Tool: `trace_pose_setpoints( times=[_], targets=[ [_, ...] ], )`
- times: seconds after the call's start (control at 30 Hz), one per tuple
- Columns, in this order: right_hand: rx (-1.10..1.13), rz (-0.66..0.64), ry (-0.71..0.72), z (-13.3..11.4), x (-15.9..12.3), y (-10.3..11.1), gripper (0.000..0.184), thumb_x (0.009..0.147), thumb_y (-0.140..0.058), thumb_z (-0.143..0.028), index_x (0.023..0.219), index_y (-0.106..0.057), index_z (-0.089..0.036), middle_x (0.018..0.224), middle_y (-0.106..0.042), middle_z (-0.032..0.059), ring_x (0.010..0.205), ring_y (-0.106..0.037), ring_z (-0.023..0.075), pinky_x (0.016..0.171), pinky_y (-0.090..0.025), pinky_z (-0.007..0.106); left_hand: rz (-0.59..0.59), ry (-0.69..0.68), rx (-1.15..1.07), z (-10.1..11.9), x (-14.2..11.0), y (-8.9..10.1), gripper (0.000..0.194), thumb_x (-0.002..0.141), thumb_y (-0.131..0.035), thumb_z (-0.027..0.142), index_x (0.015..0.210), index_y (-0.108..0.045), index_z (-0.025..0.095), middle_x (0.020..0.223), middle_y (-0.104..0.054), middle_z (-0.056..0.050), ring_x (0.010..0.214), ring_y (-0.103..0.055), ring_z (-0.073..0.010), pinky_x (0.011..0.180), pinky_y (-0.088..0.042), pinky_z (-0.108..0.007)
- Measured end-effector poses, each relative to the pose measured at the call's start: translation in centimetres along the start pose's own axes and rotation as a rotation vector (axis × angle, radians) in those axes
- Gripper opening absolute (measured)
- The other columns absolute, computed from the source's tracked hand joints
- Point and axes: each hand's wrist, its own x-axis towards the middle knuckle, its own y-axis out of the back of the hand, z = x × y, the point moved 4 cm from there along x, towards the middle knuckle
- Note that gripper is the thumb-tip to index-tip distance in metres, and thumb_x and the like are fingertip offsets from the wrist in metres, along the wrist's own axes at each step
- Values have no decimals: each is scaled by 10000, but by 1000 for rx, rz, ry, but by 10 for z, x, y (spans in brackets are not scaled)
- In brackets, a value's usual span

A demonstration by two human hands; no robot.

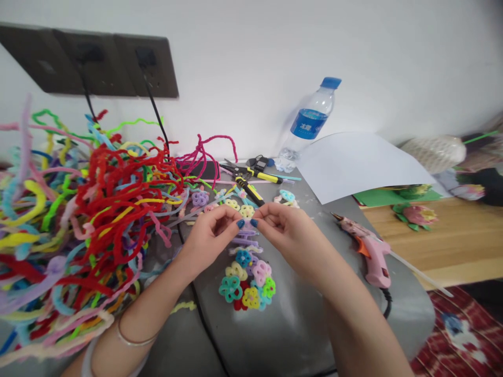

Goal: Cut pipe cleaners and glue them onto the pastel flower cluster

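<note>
My left hand (210, 235) and my right hand (285, 228) meet above a grey tabletop (298, 324), thumbs and fingertips pinched together on a thin pale purple pipe cleaner piece (245, 240) between them. Both hands are closed in a pinch. Just below them lies a cluster of small pipe cleaner flowers (247, 285) in teal, yellow, pink, green and red. More small flowers (236, 204) lie beyond my fingers.
A big tangle of coloured pipe cleaners (74, 220) fills the left. A pink glue gun (369, 248) lies right of my hand. Black and yellow cutters (251, 183), a water bottle (308, 125), white paper (353, 162) and wall sockets (90, 65) stand behind.
</note>
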Motion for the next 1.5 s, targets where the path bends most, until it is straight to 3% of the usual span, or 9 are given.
trace_pose_setpoints(
  times=[1.17, 1.5],
  targets=[
    [-7, 10, 26, 0, 0, 1, 93, 863, -565, -259, 779, -578, -221, 539, -397, -81, 528, -386, 130, 529, -285, 264, 4, -6, 4, -1, -1, 1, 149, 856, -662, 328, 797, -665, 191, 665, -514, 23, 617, -438, -137, 562, -337, -255],
    [-51, 13, -4, -2, 0, 0, 118, 883, -563, -185, 771, -570, -221, 527, -369, -97, 532, -379, 129, 539, -278, 269, -2, -11, 9, -1, -1, 0, 153, 861, -650, 330, 797, -659, 191, 674, -524, 17, 625, -446, -141, 565, -336, -257]
  ],
)
